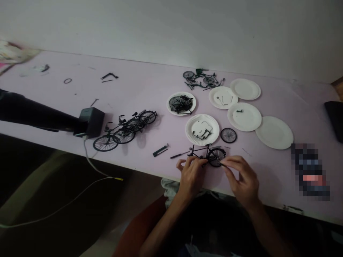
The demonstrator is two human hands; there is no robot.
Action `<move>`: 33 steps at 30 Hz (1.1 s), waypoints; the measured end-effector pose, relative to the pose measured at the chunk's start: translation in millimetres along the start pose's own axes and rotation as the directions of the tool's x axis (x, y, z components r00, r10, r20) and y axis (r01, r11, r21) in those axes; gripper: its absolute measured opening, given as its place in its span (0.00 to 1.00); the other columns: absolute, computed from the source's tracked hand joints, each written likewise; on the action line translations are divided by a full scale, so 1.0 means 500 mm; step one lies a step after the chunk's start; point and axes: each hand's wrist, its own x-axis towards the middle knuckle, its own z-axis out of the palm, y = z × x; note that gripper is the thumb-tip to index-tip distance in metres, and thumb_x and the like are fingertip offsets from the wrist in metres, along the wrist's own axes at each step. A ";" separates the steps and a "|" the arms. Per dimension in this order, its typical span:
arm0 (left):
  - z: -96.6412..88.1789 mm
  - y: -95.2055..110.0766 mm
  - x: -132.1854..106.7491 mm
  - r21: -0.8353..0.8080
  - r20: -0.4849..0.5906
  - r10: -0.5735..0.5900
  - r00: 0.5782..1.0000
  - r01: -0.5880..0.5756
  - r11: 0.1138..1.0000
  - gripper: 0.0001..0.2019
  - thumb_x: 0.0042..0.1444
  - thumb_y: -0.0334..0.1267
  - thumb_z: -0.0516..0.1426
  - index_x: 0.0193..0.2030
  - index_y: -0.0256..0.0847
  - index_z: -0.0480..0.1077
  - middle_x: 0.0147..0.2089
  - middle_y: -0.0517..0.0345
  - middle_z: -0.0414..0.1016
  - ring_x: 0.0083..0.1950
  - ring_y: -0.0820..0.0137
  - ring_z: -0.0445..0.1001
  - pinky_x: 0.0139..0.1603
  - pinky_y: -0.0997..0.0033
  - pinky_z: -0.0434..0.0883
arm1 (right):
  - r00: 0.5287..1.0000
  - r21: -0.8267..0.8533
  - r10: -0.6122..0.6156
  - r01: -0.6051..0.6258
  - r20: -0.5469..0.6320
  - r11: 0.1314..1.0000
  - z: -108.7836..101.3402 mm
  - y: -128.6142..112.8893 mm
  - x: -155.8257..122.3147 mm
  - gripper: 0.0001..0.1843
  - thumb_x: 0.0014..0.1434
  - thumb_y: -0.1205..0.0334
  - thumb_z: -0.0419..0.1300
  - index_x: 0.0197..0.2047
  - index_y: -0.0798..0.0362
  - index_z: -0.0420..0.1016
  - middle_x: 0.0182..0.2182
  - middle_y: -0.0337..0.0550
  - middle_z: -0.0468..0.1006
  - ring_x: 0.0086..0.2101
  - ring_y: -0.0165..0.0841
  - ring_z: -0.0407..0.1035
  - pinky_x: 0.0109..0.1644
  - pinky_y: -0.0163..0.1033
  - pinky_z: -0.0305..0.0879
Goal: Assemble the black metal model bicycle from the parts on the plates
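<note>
Left hand (pixel 191 173) is gripping the bike (pixel 208 152) near the table's (pixel 144 85) front edge. Right hand (pixel 242 175) is pinching narrowly at the rear wheel (pixel 217 157); cannot tell what its fingertips are holding. Screwdriver (pixel 176 156) is lying left; loose wheel (pixel 228 135) and parts plate (pixel 188 134) are sitting beyond.

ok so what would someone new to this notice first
Probably the small black bicycle near the table's front edge, with the left hand on it and the right hand by its wheel. Then likely the overlapping bicycles further left and the white plates beyond, some holding small parts.
</note>
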 end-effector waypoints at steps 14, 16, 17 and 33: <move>-0.003 0.001 0.004 -0.004 -0.013 -0.003 1.000 0.003 1.000 0.09 0.60 0.25 0.58 0.43 0.44 0.71 0.33 0.64 0.80 0.41 0.67 0.75 0.49 0.59 0.52 | 0.988 0.100 0.022 -0.006 -0.156 0.995 0.062 0.007 -0.064 0.21 0.57 0.80 0.61 0.49 0.46 0.72 0.38 0.44 0.77 0.39 0.38 0.76 0.38 0.47 0.78; -0.003 0.002 0.004 -0.008 -0.009 -0.006 1.000 0.006 1.000 0.09 0.59 0.25 0.58 0.43 0.43 0.71 0.32 0.64 0.79 0.41 0.68 0.75 0.49 0.59 0.52 | 0.989 0.095 0.026 -0.012 -0.147 0.995 0.064 0.007 -0.064 0.21 0.57 0.79 0.62 0.48 0.46 0.72 0.38 0.44 0.77 0.39 0.38 0.76 0.38 0.47 0.79; -0.004 0.002 0.004 -0.011 -0.007 -0.007 1.000 0.007 1.000 0.09 0.59 0.25 0.58 0.43 0.43 0.71 0.32 0.64 0.79 0.41 0.68 0.76 0.50 0.59 0.52 | 0.989 0.093 0.026 -0.013 -0.145 0.996 0.064 0.007 -0.064 0.21 0.57 0.79 0.62 0.48 0.46 0.72 0.38 0.44 0.78 0.39 0.39 0.76 0.39 0.47 0.79; -0.004 0.000 -0.002 -0.018 0.016 -0.007 1.000 0.007 1.000 0.11 0.60 0.24 0.57 0.44 0.43 0.71 0.34 0.63 0.79 0.41 0.67 0.75 0.51 0.58 0.51 | 0.992 0.070 -0.005 0.014 -0.127 0.997 0.068 0.006 -0.061 0.22 0.57 0.80 0.62 0.50 0.47 0.72 0.39 0.45 0.78 0.40 0.37 0.77 0.41 0.47 0.79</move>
